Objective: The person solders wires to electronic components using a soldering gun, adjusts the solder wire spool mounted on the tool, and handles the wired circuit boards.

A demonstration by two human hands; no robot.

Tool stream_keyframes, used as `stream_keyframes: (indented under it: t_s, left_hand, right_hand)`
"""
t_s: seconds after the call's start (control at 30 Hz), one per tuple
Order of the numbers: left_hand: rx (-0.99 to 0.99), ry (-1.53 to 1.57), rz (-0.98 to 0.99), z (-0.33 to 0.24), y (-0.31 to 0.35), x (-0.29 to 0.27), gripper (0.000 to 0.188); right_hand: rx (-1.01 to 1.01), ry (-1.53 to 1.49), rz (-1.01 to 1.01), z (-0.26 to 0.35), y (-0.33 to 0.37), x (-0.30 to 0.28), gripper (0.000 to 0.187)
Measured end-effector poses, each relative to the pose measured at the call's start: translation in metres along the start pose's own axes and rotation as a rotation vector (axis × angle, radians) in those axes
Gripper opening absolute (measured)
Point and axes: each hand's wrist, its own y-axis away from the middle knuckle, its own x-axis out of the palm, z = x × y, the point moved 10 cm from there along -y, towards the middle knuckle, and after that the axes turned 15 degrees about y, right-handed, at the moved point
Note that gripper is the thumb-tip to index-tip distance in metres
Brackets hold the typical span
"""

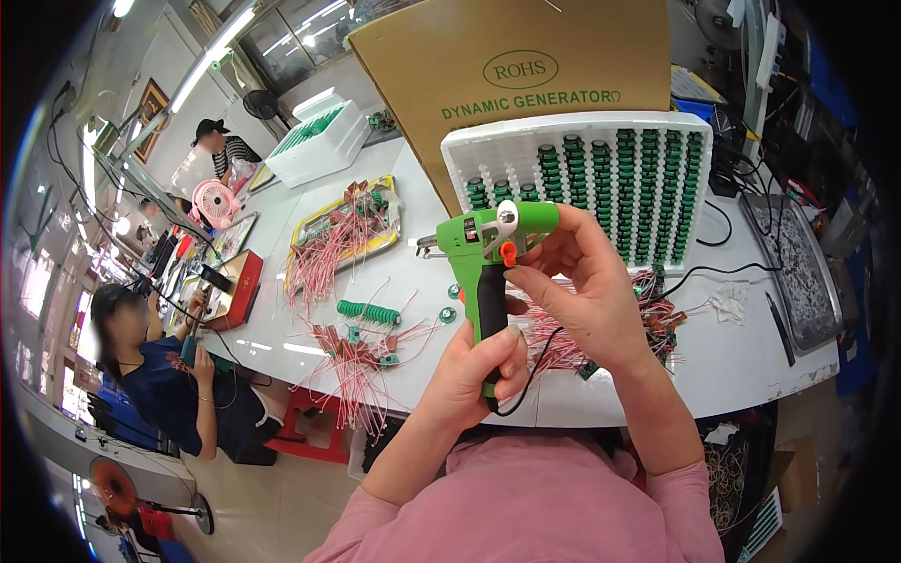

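My left hand (pixel 476 371) is wrapped round the black handle of a green soldering gun (pixel 460 236), its metal tip pointing left. At the gun's rear, my right hand (pixel 601 300) has its fingers on the green back end and its thumb below a small orange-red knob (pixel 509 253). The gun is held above the white table (pixel 432 366). Behind it, a white foam tray (pixel 577 122) leans upright with green ring-shaped parts (pixel 649 188) stacked in columns. Bundles of red and white wires (pixel 554 338) lie beneath my right hand. Left of the gun rests a row of green rings (pixel 368 311).
More wired boards (pixel 352 357) lie at left. A yellow-rimmed tray (pixel 398 211) holds wire bundles. A cardboard box (pixel 404 84) stands behind the foam tray. Far right are a metal tray (pixel 784 253) and black tweezers (pixel 779 327). A black cable (pixel 713 270) crosses the table. A co-worker (pixel 155 366) sits left.
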Motion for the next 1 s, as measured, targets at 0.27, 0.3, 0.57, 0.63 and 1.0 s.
stream_keyframes:
  t_s: [0.27, 0.3, 0.57, 0.63, 1.0]
  left_hand:
    - [0.134, -0.102, -0.119, -0.017, 0.004, 0.021, 0.03]
    - [0.142, -0.099, -0.117, -0.018, 0.003, 0.022, 0.03]
    - [0.303, -0.542, -0.132, -0.019, 0.0, 0.03, 0.022]
    - [0.281, -0.609, -0.013, -0.008, -0.003, 0.039, 0.021]
    - [0.375, -1.035, 0.328, 0.044, 0.001, 0.063, 0.035]
  right_hand:
    - [0.04, -0.2, -0.016, 0.002, -0.01, 0.004, 0.039]
    - [0.058, -0.235, 0.006, 0.005, -0.009, 0.005, 0.037]
    - [0.282, -0.05, 0.331, -0.017, 0.025, 0.01, 0.041]
    - [0.254, -0.048, 0.389, -0.015, 0.033, 0.015, 0.051]
    - [0.223, 0.048, -0.039, 0.005, 0.084, -0.041, 0.026]
